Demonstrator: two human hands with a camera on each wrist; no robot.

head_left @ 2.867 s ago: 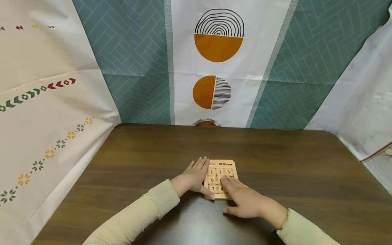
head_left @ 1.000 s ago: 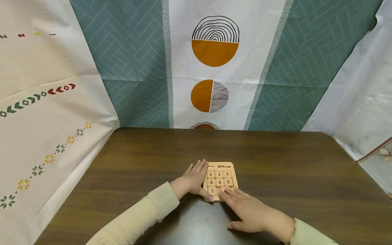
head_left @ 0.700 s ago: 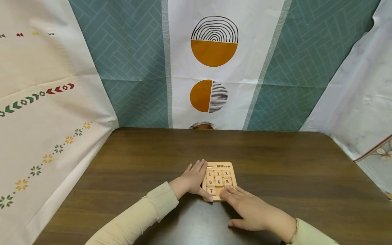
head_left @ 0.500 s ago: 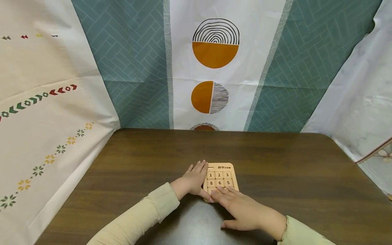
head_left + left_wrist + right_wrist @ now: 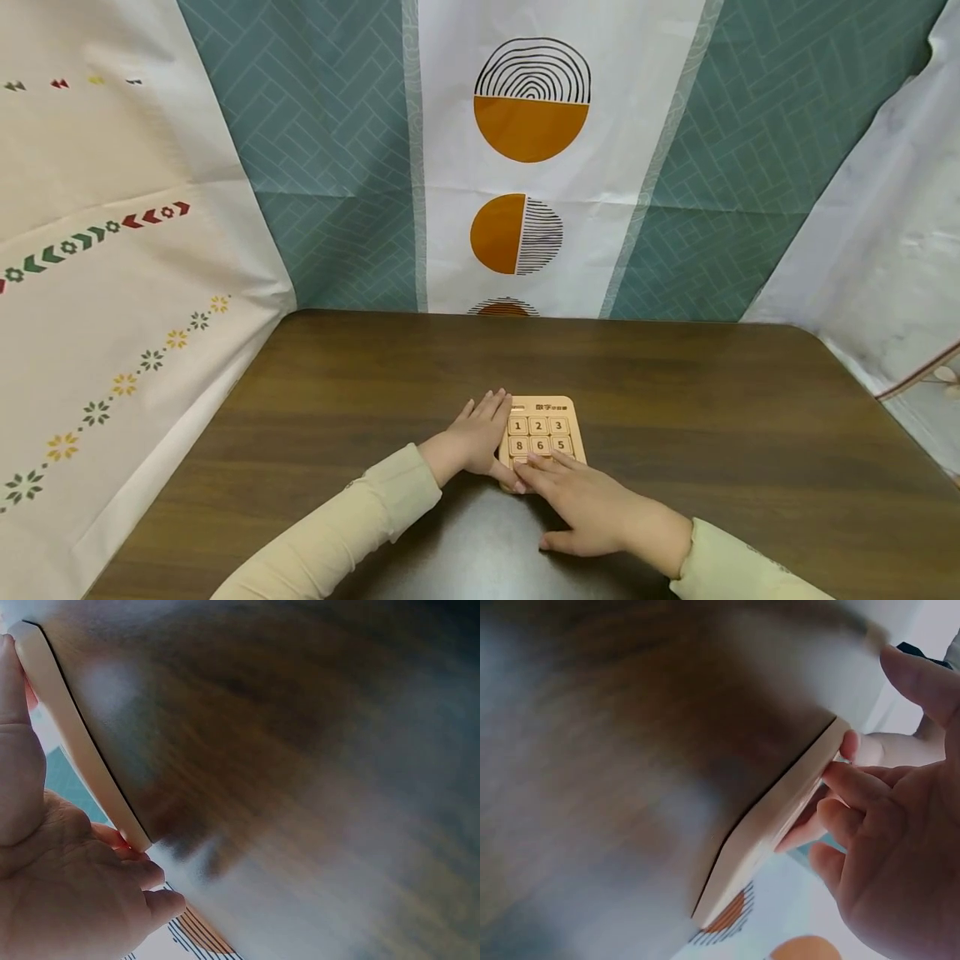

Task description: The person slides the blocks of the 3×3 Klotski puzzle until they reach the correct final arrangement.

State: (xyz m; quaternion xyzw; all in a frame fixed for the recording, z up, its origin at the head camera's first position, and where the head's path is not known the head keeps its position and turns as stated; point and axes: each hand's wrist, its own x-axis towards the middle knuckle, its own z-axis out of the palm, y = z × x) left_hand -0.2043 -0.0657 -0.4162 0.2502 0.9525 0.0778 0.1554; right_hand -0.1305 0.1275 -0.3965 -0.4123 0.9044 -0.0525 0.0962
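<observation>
A small wooden number slide puzzle point(image 5: 567, 410) lies flat on the table, its top rows reading 1, 2, 3 and 8, 6, 5. My left hand point(image 5: 474, 440) holds its left side in the head view, the thumb at the near corner and the fingers at the far one. In the left wrist view, that hand spans the puzzle's edge point(image 5: 82, 742). My right hand point(image 5: 588, 504) reaches in from the right with extended fingers, tips on the bottom row of tiles, which they hide. Its thumb stands apart, off the board. The puzzle's edge point(image 5: 769, 817) shows in the right wrist view.
The dark wooden table point(image 5: 360, 367) stretches around the puzzle. Behind it hangs a teal and white patterned cloth point(image 5: 450, 100). A pale cloth point(image 5: 90, 333) hangs at the left and a whitish one point(image 5: 892, 242) at the right.
My right hand has moved from the middle row down to the bottom row, then left, covering the 7 tile and the bottom gap seen earlier. My left hand has kept its place.
</observation>
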